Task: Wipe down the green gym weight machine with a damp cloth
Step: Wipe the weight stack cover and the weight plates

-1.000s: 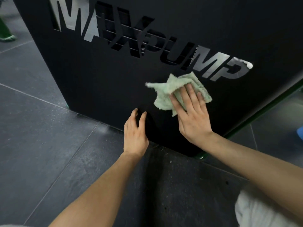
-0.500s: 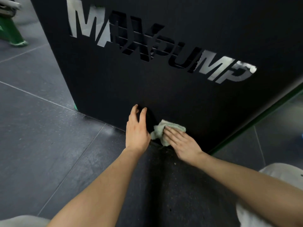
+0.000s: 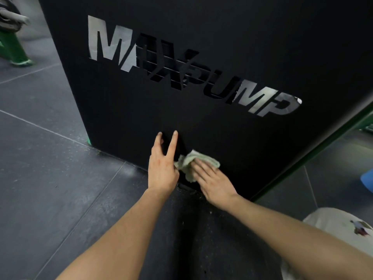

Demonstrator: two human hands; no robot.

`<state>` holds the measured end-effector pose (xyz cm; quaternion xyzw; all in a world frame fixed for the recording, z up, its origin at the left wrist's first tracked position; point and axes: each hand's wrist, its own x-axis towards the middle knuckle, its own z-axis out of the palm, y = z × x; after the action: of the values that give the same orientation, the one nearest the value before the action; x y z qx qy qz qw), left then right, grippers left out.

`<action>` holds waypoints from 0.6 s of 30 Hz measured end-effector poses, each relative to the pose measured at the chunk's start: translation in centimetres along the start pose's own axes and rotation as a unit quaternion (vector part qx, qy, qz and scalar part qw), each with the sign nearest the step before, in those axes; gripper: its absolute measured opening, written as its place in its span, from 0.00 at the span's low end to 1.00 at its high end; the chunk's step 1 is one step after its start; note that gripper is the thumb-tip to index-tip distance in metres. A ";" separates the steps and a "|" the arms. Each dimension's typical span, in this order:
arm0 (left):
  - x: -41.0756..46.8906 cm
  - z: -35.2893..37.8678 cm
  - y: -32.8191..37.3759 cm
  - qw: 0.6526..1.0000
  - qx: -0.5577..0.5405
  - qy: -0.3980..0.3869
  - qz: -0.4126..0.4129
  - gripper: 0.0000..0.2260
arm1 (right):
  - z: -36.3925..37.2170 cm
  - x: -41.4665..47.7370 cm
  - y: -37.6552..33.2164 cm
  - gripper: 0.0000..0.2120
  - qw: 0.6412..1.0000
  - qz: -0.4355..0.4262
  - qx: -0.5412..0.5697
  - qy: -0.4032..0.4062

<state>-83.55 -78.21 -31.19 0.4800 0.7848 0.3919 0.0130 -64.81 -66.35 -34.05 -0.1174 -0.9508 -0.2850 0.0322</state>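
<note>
The weight machine's black shroud panel fills the upper view, with cut-out MAXPUMP lettering across it. A pale green cloth lies bunched against the panel's lower part, close to the floor. My right hand presses the cloth against the panel with straight fingers. Just to its left, my left hand rests flat on the panel, fingers spread and pointing up, touching the cloth's left edge. A green frame edge runs along the panel's right side.
Dark grey floor tiles spread to the left and below. Another machine's green foot stands at the far left. A blue object shows at the right edge. My white-clothed knee is at lower right.
My right hand has slid the cloth down from beside the lettering to the panel's bottom, next to my left hand. The left hand has stayed in place.
</note>
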 end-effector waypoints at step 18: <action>-0.8 2.1 -0.9 0.999 0.027 -0.002 -0.024 0.50 | -1.5 1.8 -0.1 0.35 0.993 0.088 0.015 0.078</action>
<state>-82.94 -77.71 -33.48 0.4616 0.8065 0.3693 0.0108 -66.57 -66.88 -32.59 -0.1776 -0.9356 -0.2749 0.1327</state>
